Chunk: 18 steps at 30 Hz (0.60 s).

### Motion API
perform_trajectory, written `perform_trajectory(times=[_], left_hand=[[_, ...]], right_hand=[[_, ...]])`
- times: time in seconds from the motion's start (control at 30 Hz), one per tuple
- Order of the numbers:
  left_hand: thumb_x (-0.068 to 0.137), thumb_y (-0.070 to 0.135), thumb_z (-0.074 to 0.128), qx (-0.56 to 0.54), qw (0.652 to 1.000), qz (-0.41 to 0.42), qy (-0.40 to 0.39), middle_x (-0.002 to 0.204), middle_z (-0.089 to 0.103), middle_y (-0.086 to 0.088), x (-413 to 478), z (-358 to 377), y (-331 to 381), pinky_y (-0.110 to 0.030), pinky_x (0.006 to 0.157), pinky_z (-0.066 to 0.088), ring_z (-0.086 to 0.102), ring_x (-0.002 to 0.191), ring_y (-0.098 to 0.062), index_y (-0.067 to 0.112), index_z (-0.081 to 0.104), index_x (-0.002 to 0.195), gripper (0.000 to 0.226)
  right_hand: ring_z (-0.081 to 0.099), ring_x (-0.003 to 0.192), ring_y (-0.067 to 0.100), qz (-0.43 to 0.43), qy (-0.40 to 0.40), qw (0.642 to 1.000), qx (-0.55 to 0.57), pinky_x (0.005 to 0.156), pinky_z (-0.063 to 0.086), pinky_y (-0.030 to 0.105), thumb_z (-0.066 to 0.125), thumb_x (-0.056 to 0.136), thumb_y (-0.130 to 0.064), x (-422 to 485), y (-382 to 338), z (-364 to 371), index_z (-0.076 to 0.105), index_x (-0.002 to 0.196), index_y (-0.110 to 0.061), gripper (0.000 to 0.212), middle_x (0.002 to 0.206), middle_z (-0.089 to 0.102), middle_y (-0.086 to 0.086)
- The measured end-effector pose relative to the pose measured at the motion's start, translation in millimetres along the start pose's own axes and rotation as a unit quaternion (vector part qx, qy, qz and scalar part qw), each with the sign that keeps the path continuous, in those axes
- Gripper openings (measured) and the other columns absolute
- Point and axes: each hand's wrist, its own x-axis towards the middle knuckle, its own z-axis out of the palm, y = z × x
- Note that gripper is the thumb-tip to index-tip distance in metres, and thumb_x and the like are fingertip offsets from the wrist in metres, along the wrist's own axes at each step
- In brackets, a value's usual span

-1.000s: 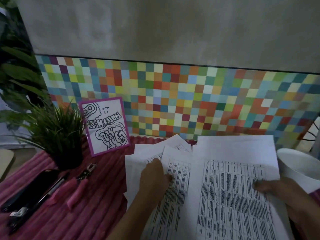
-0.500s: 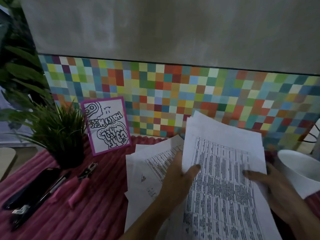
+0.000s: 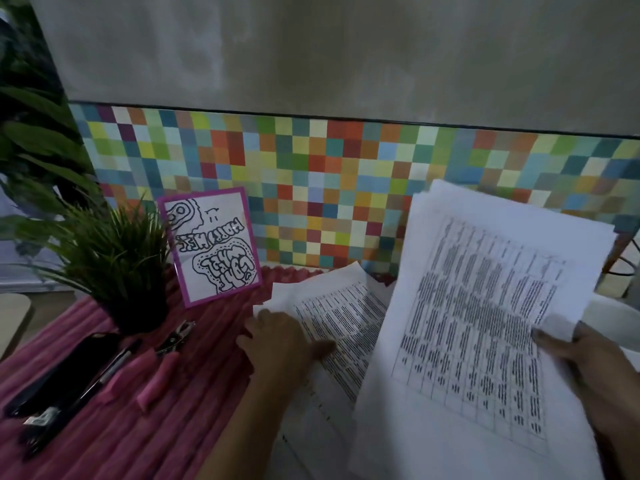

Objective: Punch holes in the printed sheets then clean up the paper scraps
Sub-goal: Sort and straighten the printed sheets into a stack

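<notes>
My right hand grips the right edge of a few printed sheets, lifted and tilted above the table. A second pile of printed sheets lies flat on the pink cloth, and my left hand rests on its left part, thumb pressing the paper. A hole punch with pink handles lies on the cloth left of my left hand, untouched.
A potted grass plant and a pink-framed drawing stand at the back left. A dark case and a pen lie near the left edge. A white bowl sits behind the lifted sheets. A mosaic wall backs the table.
The top sheets went from lying flat to being lifted and carried right in my right hand. My left hand let go of them and came down on the pile left on the table.
</notes>
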Motion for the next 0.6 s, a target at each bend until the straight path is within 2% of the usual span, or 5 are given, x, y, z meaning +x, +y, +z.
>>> perform_trajectory(times=[0.1,0.2,0.3,0.5,0.6], left_hand=[[0.073,0.069,0.063,-0.028,1.000,-0.003,0.007,0.148,0.032,-0.015,12.3,-0.7,-5.2,-0.055,0.108,0.024,0.027,0.134,-0.039,0.013,0.048,0.130,0.081],[0.075,0.051,0.069,-0.022,0.992,0.073,0.104,0.135,0.047,-0.012,16.8,2.9,-7.4,-0.054,0.105,0.029,0.038,0.127,-0.037,0.017,0.056,0.120,0.057],[0.068,0.009,0.075,-0.174,0.935,0.235,0.199,0.103,0.061,-0.008,19.4,6.2,-1.3,-0.037,0.078,0.046,0.059,0.097,-0.031,0.010,0.056,0.120,0.055],[0.087,0.003,0.060,-0.577,0.807,0.128,-0.022,0.117,0.063,-0.004,9.9,1.0,21.9,-0.025,0.079,0.053,0.064,0.101,-0.020,0.017,0.048,0.128,0.045],[0.087,0.013,0.058,-0.608,0.782,0.093,-0.097,0.112,0.067,-0.008,12.1,0.3,28.0,-0.030,0.075,0.053,0.066,0.099,-0.024,0.010,0.055,0.123,0.036]], right_hand=[[0.068,0.099,0.033,0.041,-0.078,0.993,0.073,0.070,0.059,0.041,0.057,0.088,-0.005,-3.3,-3.8,0.6,0.065,0.114,-0.012,0.029,0.092,0.075,0.007],[0.062,0.109,0.044,0.092,-0.151,0.981,0.083,0.096,0.046,0.060,0.046,0.087,-0.001,-6.1,-2.9,5.1,0.060,0.129,-0.015,0.046,0.121,0.067,0.019],[0.066,0.102,0.042,0.118,-0.166,0.975,0.086,0.083,0.056,0.050,0.049,0.086,-0.001,-9.1,-0.9,17.7,0.064,0.122,-0.011,0.039,0.113,0.070,0.018],[0.064,0.055,-0.003,0.068,-0.075,0.993,0.063,0.049,0.047,0.009,0.051,0.088,0.012,-7.6,9.7,35.0,0.060,0.099,-0.004,0.022,0.066,0.069,-0.008],[0.069,0.080,0.003,0.072,-0.080,0.992,0.062,0.082,0.052,0.021,0.056,0.080,0.012,-4.1,14.7,38.6,0.063,0.109,-0.004,0.034,0.085,0.074,-0.007]])
